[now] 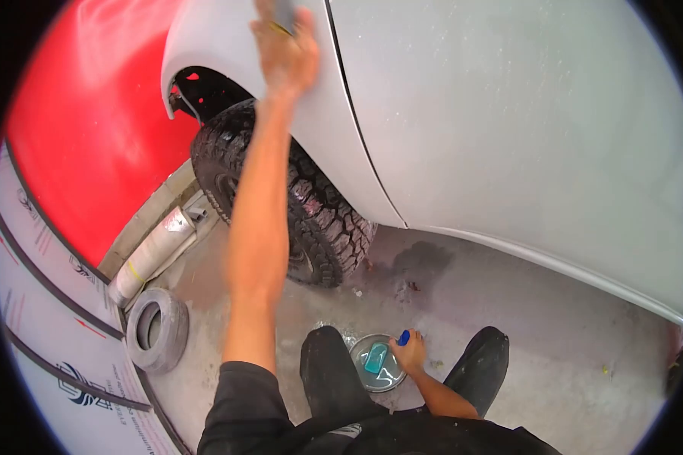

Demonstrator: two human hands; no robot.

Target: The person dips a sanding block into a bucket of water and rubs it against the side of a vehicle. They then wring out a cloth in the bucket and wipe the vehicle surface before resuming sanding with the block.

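Observation:
My left hand (290, 61) is stretched far up against the grey front fender (216, 38) of a vehicle. Its fingers close around a flat grey pad (282, 14) with a yellowish edge, blurred and partly cut off at the top. Low between my knees, my right hand (410, 353) is closed on a small blue object (404, 337) at the rim of a round basin (390, 385). A teal sponge-like block (376, 357) lies inside this basin, which seems to hold water.
A big knobbly tyre (330, 212) sits under the fender, beside the wide grey door (508, 114). On the left are a loose tyre (176, 334), a wrapped roll (152, 254), a red wall (91, 136) and printed sheeting (53, 303). The concrete floor (463, 303) has a wet patch.

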